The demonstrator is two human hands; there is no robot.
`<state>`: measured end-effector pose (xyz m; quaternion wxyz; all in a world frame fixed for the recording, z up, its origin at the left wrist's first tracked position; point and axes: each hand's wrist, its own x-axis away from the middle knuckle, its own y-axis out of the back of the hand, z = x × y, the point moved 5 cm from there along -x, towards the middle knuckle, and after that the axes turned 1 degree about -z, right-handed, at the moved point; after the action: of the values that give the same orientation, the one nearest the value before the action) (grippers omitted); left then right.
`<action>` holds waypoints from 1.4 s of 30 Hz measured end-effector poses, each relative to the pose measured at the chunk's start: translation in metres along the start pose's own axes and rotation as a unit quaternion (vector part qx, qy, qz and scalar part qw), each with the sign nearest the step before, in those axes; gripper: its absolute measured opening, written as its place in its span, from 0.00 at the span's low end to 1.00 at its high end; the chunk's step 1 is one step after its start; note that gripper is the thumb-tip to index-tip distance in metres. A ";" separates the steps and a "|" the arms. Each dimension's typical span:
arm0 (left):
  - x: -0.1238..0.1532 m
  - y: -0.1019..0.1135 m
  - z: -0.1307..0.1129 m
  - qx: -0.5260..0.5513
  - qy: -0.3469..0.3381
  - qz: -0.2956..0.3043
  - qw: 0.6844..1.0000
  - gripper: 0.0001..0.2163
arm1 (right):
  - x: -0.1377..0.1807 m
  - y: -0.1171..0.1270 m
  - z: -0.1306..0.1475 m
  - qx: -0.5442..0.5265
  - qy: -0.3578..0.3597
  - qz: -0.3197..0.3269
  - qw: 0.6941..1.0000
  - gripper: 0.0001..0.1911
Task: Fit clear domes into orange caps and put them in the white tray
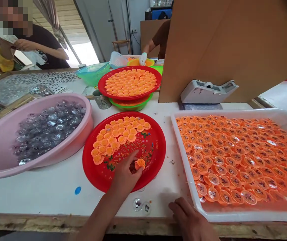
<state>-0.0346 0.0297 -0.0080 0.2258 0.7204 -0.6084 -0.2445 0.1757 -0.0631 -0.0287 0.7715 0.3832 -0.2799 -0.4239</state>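
Note:
My left hand (126, 174) reaches over a red round tray (158, 157) and pinches a small orange round piece (140, 163) between thumb and fingers. Rows of similar orange pieces (115, 134) cover the tray's far left part. My right hand (191, 219) rests at the table's front edge with its fingers slightly bent and nothing visible in them. Beside it stands a white rectangular tray (188, 187) filled with orange pieces that carry clear printed domes (219, 160). Between my hands lie two clear round domes, one plain-looking (137, 204) and one with a small printed figure (147, 208).
At left stands a pink basin (88, 124) of clear domes. Behind are a stacked red tray (102, 87) of orange pieces, a grey mug (102, 100) and a tape dispenser (209, 92) against a cardboard panel (229, 43). Two people work across the table.

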 end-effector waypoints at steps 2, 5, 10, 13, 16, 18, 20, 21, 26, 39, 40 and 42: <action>0.006 0.003 0.005 0.019 0.002 -0.010 1.000 0.19 | 0.002 -0.007 -0.007 0.067 -0.035 0.017 0.997 0.22; 0.014 0.007 0.008 0.043 0.005 -0.011 0.999 0.12 | 0.003 -0.010 -0.011 0.118 -0.074 0.038 0.989 0.23; 0.019 0.014 0.008 0.123 0.057 -0.015 0.991 0.07 | -0.021 -0.012 0.003 0.050 -0.092 0.042 0.994 0.20; 0.019 0.021 0.009 0.184 0.111 -0.012 0.977 0.11 | -0.034 -0.005 0.008 -0.044 -0.075 0.018 0.996 0.18; 0.020 0.026 0.009 0.213 0.147 0.030 0.965 0.11 | -0.031 0.011 0.006 -0.074 -0.067 -0.030 0.995 0.20; 0.022 0.028 0.010 0.210 0.177 0.055 0.960 0.10 | -0.025 0.017 0.006 -0.050 -0.070 -0.028 0.996 0.19; 0.023 0.029 0.012 0.202 0.194 0.054 0.958 0.10 | -0.021 0.013 0.008 -0.028 -0.076 0.007 0.997 0.17; 0.023 0.029 0.012 0.200 0.192 0.047 0.960 0.10 | -0.022 0.009 0.009 -0.022 -0.083 0.022 0.996 0.15; 0.025 0.026 0.008 0.222 0.171 0.059 0.958 0.12 | -0.035 -0.009 0.007 -0.044 -0.122 0.035 0.991 0.13; 0.038 0.019 -0.013 0.277 0.165 0.139 0.936 0.10 | -0.040 0.005 0.011 -0.220 -0.100 0.030 0.970 0.05; 0.038 0.018 -0.015 0.282 0.155 0.147 0.935 0.11 | -0.042 0.009 0.012 -0.251 -0.108 0.018 0.962 0.04; 0.038 0.014 -0.018 0.306 0.150 0.167 0.925 0.10 | -0.046 0.018 0.014 -0.336 -0.123 -0.002 0.934 0.05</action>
<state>-0.0291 -0.0095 0.0119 0.1208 0.6706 -0.7241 0.1061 0.1505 -0.0215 -0.0115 0.8139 0.0473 -0.2131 -0.5385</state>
